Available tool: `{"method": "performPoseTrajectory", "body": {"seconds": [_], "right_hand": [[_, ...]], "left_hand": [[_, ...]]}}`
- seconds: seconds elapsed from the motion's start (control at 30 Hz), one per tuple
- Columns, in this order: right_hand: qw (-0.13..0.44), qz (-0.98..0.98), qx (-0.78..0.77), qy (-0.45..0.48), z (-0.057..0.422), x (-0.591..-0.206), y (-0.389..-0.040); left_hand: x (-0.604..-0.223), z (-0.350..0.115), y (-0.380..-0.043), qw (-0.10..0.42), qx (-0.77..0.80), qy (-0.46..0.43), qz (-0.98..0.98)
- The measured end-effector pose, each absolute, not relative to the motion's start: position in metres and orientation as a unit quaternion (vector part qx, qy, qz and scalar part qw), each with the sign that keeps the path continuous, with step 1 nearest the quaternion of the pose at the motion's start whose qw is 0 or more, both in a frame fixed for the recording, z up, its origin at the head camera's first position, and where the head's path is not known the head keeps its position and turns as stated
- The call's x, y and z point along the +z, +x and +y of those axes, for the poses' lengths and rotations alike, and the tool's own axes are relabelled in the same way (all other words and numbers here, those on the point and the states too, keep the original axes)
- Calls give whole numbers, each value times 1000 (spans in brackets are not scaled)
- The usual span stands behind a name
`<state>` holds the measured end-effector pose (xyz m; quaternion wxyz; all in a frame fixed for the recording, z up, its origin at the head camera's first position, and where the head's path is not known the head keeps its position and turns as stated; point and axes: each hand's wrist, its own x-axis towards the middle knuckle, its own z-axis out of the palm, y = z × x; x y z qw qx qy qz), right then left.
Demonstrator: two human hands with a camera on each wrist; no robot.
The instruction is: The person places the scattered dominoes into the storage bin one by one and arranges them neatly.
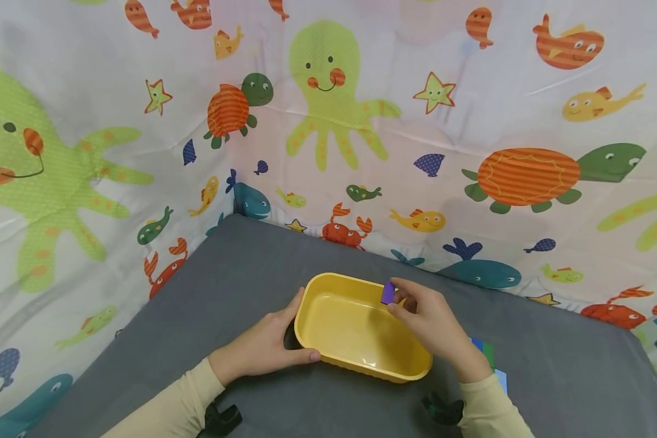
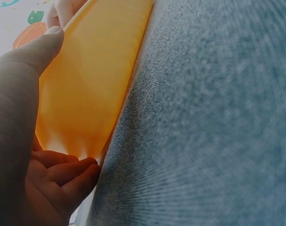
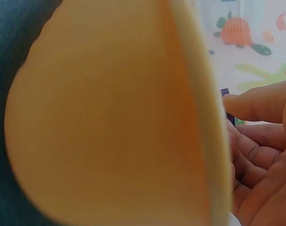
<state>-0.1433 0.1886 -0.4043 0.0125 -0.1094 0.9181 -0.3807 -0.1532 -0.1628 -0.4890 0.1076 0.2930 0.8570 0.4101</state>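
A yellow plastic tub (image 1: 339, 328) sits on the grey surface, and nothing shows inside it. My left hand (image 1: 263, 345) grips its left end, thumb along the near rim and fingers round the outer wall, as the left wrist view also shows. Over the tub's far right side, my right hand (image 1: 429, 316) pinches a small purple block (image 1: 387, 293) between thumb and fingertips. In the right wrist view the tub's wall (image 3: 110, 117) fills much of the picture, with just a sliver of the purple block (image 3: 230, 107) showing beside the thumb.
Blue, green and light blue flat pieces (image 1: 488, 354) lie right of the tub, partly hidden by the right wrist. Dark wrist-worn fittings (image 1: 442, 409) show near both sleeves. A curtain (image 1: 405, 55) printed with sea animals borders the grey cloth surface (image 1: 263, 261) at the back and left.
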Motion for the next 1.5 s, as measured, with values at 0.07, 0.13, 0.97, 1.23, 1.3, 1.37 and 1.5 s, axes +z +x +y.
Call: {"method": "performPoseTrajectory", "body": {"seconds": [0.07,0.13,0.97,1.23,1.3,1.37,1.5], "right_hand": [[15,916,-384,-114,184,-405,-146],[21,917,-382,-113,181,-405,-147],[39,906,-401,-130,121,-419,-175],[53,905,-400,-136,109,-426,-178],[55,905,-398,-139,105,-427,-179],[58,905,-398,-138,102,-428,-180],[62,904,-397,-145,95,-429,-182]], "left_hand": [[-489,-161,-153,107,413,292,856],[-490,-157,-153,107,412,292,856],[-487,-155,-152,122,405,278,863],[-486,-156,-150,133,395,270,868],[-485,-156,-150,133,394,268,869],[-484,-157,-149,132,392,267,870],[-483,-160,-149,128,392,265,872]]}}
